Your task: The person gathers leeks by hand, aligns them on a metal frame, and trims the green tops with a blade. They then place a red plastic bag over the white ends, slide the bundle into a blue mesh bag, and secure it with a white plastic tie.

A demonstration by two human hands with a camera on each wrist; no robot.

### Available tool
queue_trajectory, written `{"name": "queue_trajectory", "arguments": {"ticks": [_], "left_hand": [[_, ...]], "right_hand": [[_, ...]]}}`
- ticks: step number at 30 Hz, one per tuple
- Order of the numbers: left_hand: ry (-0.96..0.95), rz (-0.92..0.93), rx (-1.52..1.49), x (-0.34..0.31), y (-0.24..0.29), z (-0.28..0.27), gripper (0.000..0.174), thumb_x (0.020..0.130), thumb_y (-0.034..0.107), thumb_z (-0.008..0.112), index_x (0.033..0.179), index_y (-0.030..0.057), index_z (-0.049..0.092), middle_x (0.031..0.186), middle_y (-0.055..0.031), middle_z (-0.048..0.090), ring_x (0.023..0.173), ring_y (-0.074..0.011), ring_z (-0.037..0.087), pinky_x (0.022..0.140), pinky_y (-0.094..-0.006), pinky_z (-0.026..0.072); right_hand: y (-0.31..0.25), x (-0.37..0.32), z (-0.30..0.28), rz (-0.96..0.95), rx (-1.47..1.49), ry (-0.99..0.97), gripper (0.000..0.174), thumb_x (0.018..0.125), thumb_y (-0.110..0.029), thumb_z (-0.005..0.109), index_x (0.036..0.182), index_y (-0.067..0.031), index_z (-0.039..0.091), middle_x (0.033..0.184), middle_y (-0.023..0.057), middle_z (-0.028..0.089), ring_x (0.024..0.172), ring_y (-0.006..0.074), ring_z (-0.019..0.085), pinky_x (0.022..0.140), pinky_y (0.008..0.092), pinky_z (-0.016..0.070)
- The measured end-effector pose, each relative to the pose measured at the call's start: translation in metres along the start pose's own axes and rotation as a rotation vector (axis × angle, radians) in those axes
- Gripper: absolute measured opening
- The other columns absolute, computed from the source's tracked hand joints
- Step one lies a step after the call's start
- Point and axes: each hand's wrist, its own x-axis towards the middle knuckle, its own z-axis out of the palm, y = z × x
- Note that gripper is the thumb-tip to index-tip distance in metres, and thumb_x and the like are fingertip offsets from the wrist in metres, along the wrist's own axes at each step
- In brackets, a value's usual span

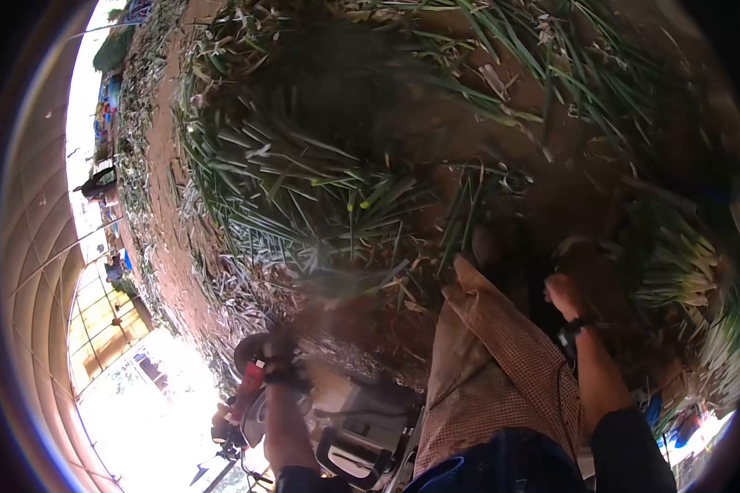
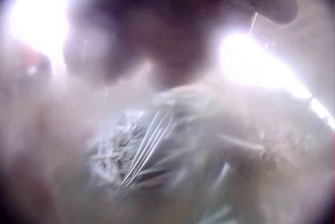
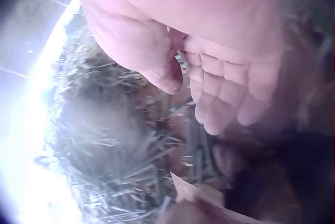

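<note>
My right hand (image 1: pixel 563 297) hangs beside the brown mesh cloth (image 1: pixel 501 353) draped over the lap, a dark band round the wrist. In the right wrist view its palm shows, the fingers (image 3: pixel 214 98) loosely bent and the thumb apart, nothing between them. The left hand (image 1: pixel 281 349), dark and in shade, is held out at the lower left, overlapping a red object (image 1: pixel 251 382) in the head view. Its fingers (image 2: pixel 178 67) are a dark blur in the left wrist view, thumb spread off to the side, with no held thing showing.
A large pile of long green-onion-like stalks (image 1: pixel 296 181) lies ahead on brown ground. More loose stalks (image 1: pixel 567 66) are at the top right, and a bundle with pale ends (image 1: pixel 691 263) lies at the right. A grey-and-white plastic item (image 1: pixel 358 452) stands left of the lap.
</note>
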Motion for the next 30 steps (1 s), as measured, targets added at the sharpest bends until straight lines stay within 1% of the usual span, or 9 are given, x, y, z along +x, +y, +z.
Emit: {"name": "queue_trajectory", "arguments": {"ticks": [2,5,7,10,13,17,21,26,30], "left_hand": [[-0.249,-0.098,-0.084,-0.065,-0.017,0.078,0.03,0.101,0.012,0.057,0.129,0.0039,0.063,0.114,-0.0043,0.066,0.101,-0.0126,0.062,0.08,-0.0265,0.0502],[-0.688,-0.112,-0.185,-0.146,-0.028,0.179,0.03,0.101,0.011,0.057,0.129,0.0036,0.063,0.113,-0.0042,0.066,0.099,-0.012,0.062,0.079,-0.026,0.0503],[-1.023,0.099,-0.273,-0.181,-0.056,0.233,0.029,0.101,0.011,0.057,0.129,0.0033,0.063,0.112,-0.0041,0.067,0.099,-0.0117,0.062,0.078,-0.0256,0.0503],[-1.223,0.16,-0.506,-0.202,-0.079,0.29,0.029,0.101,0.01,0.057,0.129,0.003,0.063,0.111,-0.004,0.067,0.097,-0.0111,0.063,0.077,-0.0251,0.0504],[-0.926,-0.544,-0.598,-0.228,0.075,0.26,0.027,0.101,0.014,0.063,0.124,0.0007,0.067,0.101,-0.0031,0.068,0.085,-0.0107,0.064,0.072,-0.0236,0.0503],[-0.863,-0.628,-0.612,-0.266,0.062,0.293,0.024,0.101,0.018,0.065,0.119,0.0035,0.071,0.096,-0.005,0.07,0.08,-0.012,0.065,0.066,-0.0248,0.0517],[-0.802,0.219,-0.053,-0.313,0.03,0.32,0.021,0.097,0.014,0.066,0.114,0.0022,0.071,0.099,-0.0085,0.071,0.079,-0.016,0.067,0.067,-0.03,0.0534],[-0.716,-0.455,-0.109,-0.348,0.112,0.341,0.02,0.095,0.017,0.066,0.106,0.0009,0.068,0.103,-0.0104,0.071,0.081,-0.0195,0.067,0.069,-0.0353,0.053],[-0.615,-0.167,-0.011,-0.376,0.065,0.369,0.025,0.097,0.023,0.062,0.107,0.0005,0.067,0.093,-0.0072,0.069,0.079,-0.0161,0.062,0.07,-0.0325,0.0513]], "right_hand": [[0.073,-0.031,-0.052,0.133,0.035,0.206,0.026,0.098,-0.024,0.058,0.094,-0.0019,0.072,0.073,0.0098,0.069,0.07,0.0213,0.07,0.064,0.0398,0.0558],[0.164,-0.068,-0.108,-0.38,-1.298,0.243,0.022,0.093,-0.019,0.058,0.089,-0.0037,0.073,0.082,0.0135,0.073,0.078,0.0288,0.073,0.067,0.0449,0.0568],[0.137,-0.087,-0.112,0.23,-0.706,0.267,0.019,0.089,-0.02,0.06,0.086,-0.0061,0.073,0.095,0.0194,0.072,0.088,0.0385,0.071,0.077,0.0533,0.0543],[0.089,-0.091,-0.115,0.209,-0.369,0.181,0.031,0.095,-0.03,0.059,0.096,-0.0024,0.073,0.095,0.0211,0.071,0.091,0.0407,0.069,0.081,0.0492,0.0521],[0.044,-0.059,-0.126,0.014,-0.486,0.191,0.033,0.095,-0.033,0.06,0.1,-0.0039,0.073,0.094,0.0192,0.072,0.093,0.04,0.069,0.083,0.0475,0.053],[0.011,0.01,-0.161,-0.046,-0.656,0.316,0.024,0.092,-0.02,0.058,0.102,-0.0041,0.073,0.104,0.0233,0.071,0.095,0.0419,0.069,0.084,0.0505,0.0541],[0.024,0.094,-0.191,-0.136,-1.087,0.315,0.02,0.089,-0.013,0.06,0.098,-0.0039,0.075,0.11,0.0234,0.07,0.094,0.0416,0.07,0.078,0.0498,0.0574],[0.069,0.168,-0.185,-0.075,-1.523,0.297,0.019,0.086,-0.012,0.063,0.096,-0.0067,0.078,0.112,0.0216,0.072,0.093,0.0333,0.073,0.069,0.0462,0.0592],[0.11,0.194,-0.176,0.079,-1.571,0.23,0.017,0.085,-0.013,0.065,0.093,-0.0103,0.08,0.105,0.0158,0.075,0.091,0.0295,0.075,0.068,0.0437,0.0591]]}}
